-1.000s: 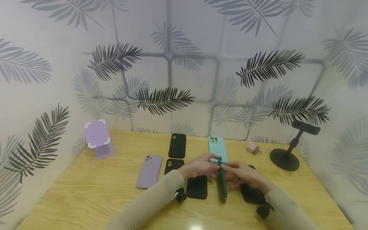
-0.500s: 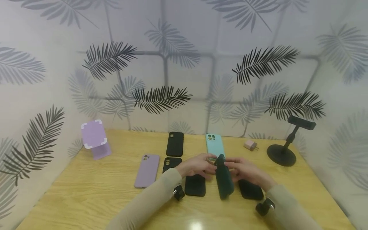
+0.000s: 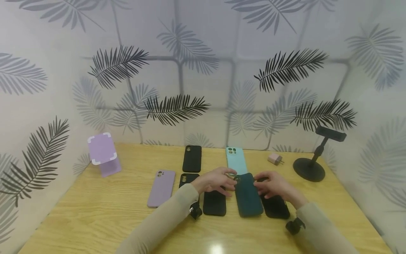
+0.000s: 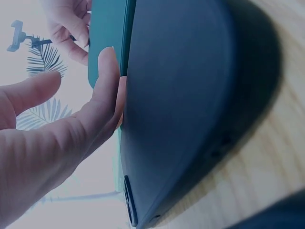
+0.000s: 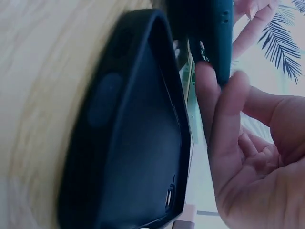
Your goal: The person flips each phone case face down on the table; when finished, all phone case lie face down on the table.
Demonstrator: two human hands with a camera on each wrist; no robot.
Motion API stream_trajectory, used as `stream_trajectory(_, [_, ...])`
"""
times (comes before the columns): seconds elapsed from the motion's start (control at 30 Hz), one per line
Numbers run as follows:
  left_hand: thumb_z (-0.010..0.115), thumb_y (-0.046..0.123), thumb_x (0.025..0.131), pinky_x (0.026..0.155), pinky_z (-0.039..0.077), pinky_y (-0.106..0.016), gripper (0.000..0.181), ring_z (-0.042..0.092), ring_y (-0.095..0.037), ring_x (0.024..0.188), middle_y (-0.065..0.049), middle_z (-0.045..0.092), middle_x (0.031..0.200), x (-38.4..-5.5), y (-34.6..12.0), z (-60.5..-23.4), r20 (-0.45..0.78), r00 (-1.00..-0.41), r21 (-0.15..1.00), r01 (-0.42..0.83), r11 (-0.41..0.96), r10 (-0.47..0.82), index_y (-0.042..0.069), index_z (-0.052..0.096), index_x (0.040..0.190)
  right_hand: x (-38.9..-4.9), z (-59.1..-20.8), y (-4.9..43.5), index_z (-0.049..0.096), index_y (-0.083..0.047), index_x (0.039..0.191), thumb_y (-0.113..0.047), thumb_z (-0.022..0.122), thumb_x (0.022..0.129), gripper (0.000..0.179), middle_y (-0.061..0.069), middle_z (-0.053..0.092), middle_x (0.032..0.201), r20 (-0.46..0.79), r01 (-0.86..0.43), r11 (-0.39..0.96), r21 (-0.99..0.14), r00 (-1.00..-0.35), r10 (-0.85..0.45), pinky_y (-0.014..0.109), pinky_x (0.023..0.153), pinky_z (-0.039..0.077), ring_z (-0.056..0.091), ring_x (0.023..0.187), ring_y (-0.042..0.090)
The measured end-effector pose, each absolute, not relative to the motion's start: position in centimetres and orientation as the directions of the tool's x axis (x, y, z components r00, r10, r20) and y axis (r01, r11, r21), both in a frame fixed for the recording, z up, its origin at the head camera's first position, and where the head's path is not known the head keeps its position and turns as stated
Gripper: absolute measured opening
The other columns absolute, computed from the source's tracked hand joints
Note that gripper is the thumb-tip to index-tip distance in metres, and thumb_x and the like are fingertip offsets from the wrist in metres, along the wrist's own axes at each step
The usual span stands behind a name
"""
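Note:
A dark green phone case [image 3: 248, 195] lies back side up between my hands, its lower end toward me. My left hand [image 3: 215, 181] is at its left edge, fingertips touching it and thumb apart. On the other side, my right hand [image 3: 274, 185] has extended fingertips at the case's upper right edge. In the left wrist view, a black phone case [image 4: 176, 95] fills the space below my left fingers. The right wrist view has another black case [image 5: 143, 129], hollow side up, under my right hand. Just beyond the green case is a light turquoise case [image 3: 236, 160].
Left of the hands lie a lilac phone case [image 3: 161, 188] and a black case [image 3: 192, 158]. A lilac phone stand [image 3: 103, 150] is at the far left. At the right are a pink charger plug [image 3: 275, 158] and a black round-based stand [image 3: 309, 169]. A patterned wall closes the back.
The green phone case has turned from standing on edge to lying back side up. My fingers have loosened from its top end and spread to its two sides.

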State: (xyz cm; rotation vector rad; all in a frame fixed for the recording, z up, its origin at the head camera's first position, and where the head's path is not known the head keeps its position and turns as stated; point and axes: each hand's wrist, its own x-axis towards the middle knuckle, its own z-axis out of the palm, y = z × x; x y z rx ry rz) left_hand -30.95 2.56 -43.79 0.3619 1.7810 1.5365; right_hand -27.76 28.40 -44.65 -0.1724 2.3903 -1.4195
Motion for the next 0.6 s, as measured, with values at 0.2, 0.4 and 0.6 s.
stream_trajectory(0.2, [0.055, 0.002, 0.097, 0.085, 0.059, -0.047, 0.054, 0.059, -0.038, 0.120, -0.027, 0.044, 0.144, -31.11, 2.64, -43.87, -0.349, -0.686, 0.937, -0.255, 0.239, 0.638, 0.001, 0.037, 0.148, -27.41, -44.53, 28.28, 0.053, 0.012, 0.130, -0.015, 0.065, 0.095, 0.046, 0.016, 0.074, 0.093, -0.202, 0.026, 0.516, -0.856, -0.936, -0.289, 0.031, 0.054, 0.057, 0.071, 0.073, 0.019])
stream_trajectory(0.4, [0.056, 0.001, 0.097, 0.087, 0.058, -0.049, 0.054, 0.054, -0.041, 0.125, -0.028, 0.044, 0.145, -31.09, 2.37, -43.62, -0.351, -0.690, 0.936, -0.260, 0.237, 0.633, -0.001, 0.037, 0.148, -27.43, -44.44, 27.81, 0.051, 0.016, 0.130, -0.011, 0.064, 0.095, 0.046, 0.017, 0.072, 0.087, -0.213, 0.032, 0.498, -0.866, -0.926, -0.310, 0.031, 0.056, 0.059, 0.070, 0.070, 0.018])
stream_trajectory(0.6, [0.055, 0.002, 0.098, 0.086, 0.058, -0.048, 0.054, 0.053, -0.040, 0.126, -0.026, 0.043, 0.146, -31.05, 2.10, -43.43, -0.361, -0.681, 0.933, -0.257, 0.253, 0.637, 0.000, 0.037, 0.148, -27.51, -44.34, 27.66, 0.052, 0.017, 0.128, -0.007, 0.060, 0.096, 0.042, 0.017, 0.071, 0.087, -0.223, 0.024, 0.516, -0.856, -0.918, -0.329, 0.031, 0.057, 0.059, 0.070, 0.071, 0.018])
